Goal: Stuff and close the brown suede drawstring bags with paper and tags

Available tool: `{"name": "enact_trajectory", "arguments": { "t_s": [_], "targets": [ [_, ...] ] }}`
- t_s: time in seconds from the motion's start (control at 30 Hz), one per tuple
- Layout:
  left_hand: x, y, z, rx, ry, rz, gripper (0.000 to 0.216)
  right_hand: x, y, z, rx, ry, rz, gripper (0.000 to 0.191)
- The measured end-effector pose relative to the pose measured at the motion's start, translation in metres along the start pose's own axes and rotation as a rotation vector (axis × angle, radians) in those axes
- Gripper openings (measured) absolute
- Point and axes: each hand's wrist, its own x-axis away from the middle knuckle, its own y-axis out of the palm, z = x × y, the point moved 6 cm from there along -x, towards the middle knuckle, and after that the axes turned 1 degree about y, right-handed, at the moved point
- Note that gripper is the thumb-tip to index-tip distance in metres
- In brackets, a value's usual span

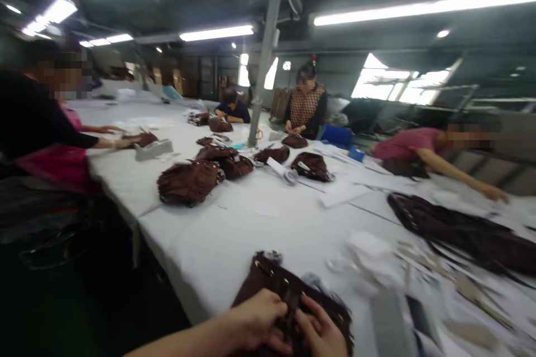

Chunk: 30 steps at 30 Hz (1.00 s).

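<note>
A dark brown bag [268, 276] with gold-coloured eyelets lies on the white-covered table [234, 228], close to me at the bottom of the view. My left hand [262, 315] is closed, thumb and fingers pinching the bag near the middle of its front. Just beside it, my right hand [322, 332] pinches the same area, thumb and forefinger drawn together. The exact strip between the fingertips is blurred and partly covered. Crumpled greyish stuffing shows at the bag's upper edge.
Several similar brown bags [188, 183] sit farther up the table around a grey post [262, 67]. On the right are a long dark brown bag [456, 234], white wrapping [368, 251] and a grey box-like piece [391, 318]. Co-workers stand or lean around the table.
</note>
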Motion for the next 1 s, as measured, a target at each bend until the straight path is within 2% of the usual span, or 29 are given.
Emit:
{"name": "enact_trajectory", "arguments": {
  "t_s": [0.07,0.13,0.2,0.33,0.5,0.57,0.67,0.77,0.87,1.0],
  "targets": [
    [0.009,0.004,-0.012,0.066,-0.058,-0.067,0.024,0.006,0.000,0.003,-0.175,0.100,-0.015,0.053],
    [0.014,0.004,-0.014,0.113,-0.105,-0.117,0.027,0.011,0.000,0.004,-0.221,0.136,-0.005,0.050],
    [0.014,-0.001,-0.009,0.054,-0.095,-0.099,0.029,0.018,0.000,0.003,-0.152,0.112,-0.003,0.040],
    [0.008,-0.012,0.008,-0.204,0.024,0.032,0.021,0.026,0.000,-0.004,0.116,-0.015,-0.020,0.029],
    [0.006,-0.009,0.012,-0.224,0.085,0.084,0.022,0.029,0.002,-0.005,0.235,-0.112,-0.013,0.028],
    [0.008,-0.003,0.008,-0.139,0.096,0.097,0.018,0.031,0.002,-0.003,0.265,-0.159,0.033,0.025],
    [0.008,0.003,-0.003,0.116,0.036,0.136,0.011,0.036,0.002,-0.003,0.296,-0.272,0.112,0.021],
    [0.005,0.007,-0.013,0.231,-0.045,0.140,0.020,0.043,0.002,-0.006,0.339,-0.377,0.176,0.019],
    [0.003,0.007,-0.017,0.127,-0.022,0.065,0.032,0.052,0.003,-0.006,0.401,-0.425,0.204,0.019],
    [-0.003,-0.007,-0.023,-0.279,0.043,0.036,0.046,0.059,0.009,0.006,0.472,-0.464,0.261,0.017]
  ]
}}
